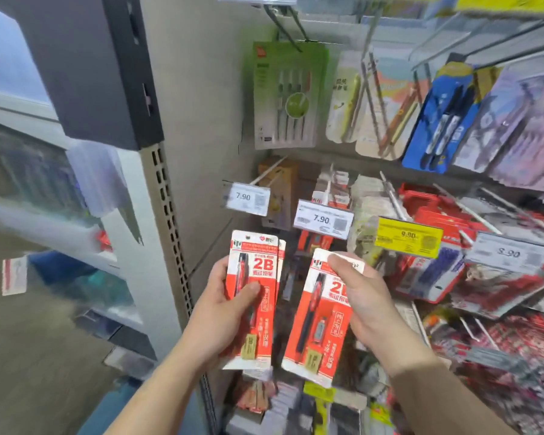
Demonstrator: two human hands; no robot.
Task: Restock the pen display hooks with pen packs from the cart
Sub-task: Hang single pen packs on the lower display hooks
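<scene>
At the far left of the frame a grey slotted metal shelf upright [167, 215] ran from centre down toward the bottom, with blurred shelving beyond it. Just right of it, in the lower middle, the left hand [223, 306] gripped a red-and-white carded 2B pen pack [254, 296], thumb laid across its face and fingers curled behind; a second card edge showed just behind this pack, so it may have been a small stack. Beside it, the right hand [363, 296] pinched the top of a second red-and-white 2B pen pack [319, 315], which tilted slightly toward the right. Above the hands, at centre, a white price tag reading 7.90 [323, 219] sat at the tip of a metal display hook [328, 183]; matching red packs seemed to hang behind it. Further right came a yellow price tag [407, 237] and crowded rows of red packs.

The cart was out of view. To do this well, the right-hand pack probably needed squaring upright, its hang hole lined up with the hook tip past the tag, then slid fully back
</scene>
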